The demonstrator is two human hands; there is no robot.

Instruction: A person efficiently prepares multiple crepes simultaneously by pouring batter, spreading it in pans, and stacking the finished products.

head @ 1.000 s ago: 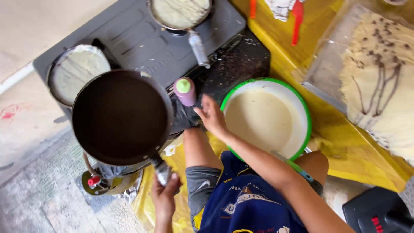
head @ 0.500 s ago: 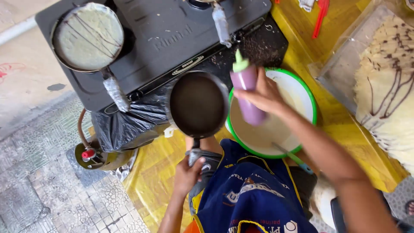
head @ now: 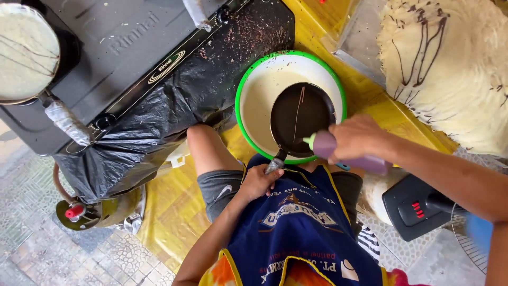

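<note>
Gripping a purple squeeze bottle [head: 349, 153], the right hand [head: 360, 139] is wrapped shut around its body, green nozzle aimed left over a small dark pan [head: 300, 119].

Left hand [head: 258, 181]: closed around the pan's handle, close to the person's chest; forearm bent up from below.
Right arm: reaching in from the right edge, wrist level, bottle lying nearly on its side.
Pan: held over a white bowl with a green rim [head: 241, 90], which holds pale batter; one thin pale line already crosses the pan's dark face.

Risks, as judged:
- too hard a squeeze would likely thicken or blot the line;
- a tilt of the pan could let the batter run off pattern;
- drips past the pan's edge would fall into the bowl, or onto the yellow sheet [head: 174, 212] if the pan drifts.

Further out: black stove [head: 132, 47] with a second pan [head: 24, 50] on it, black bag [head: 153, 122], stack of thin patterned pancakes [head: 450, 69].
</note>
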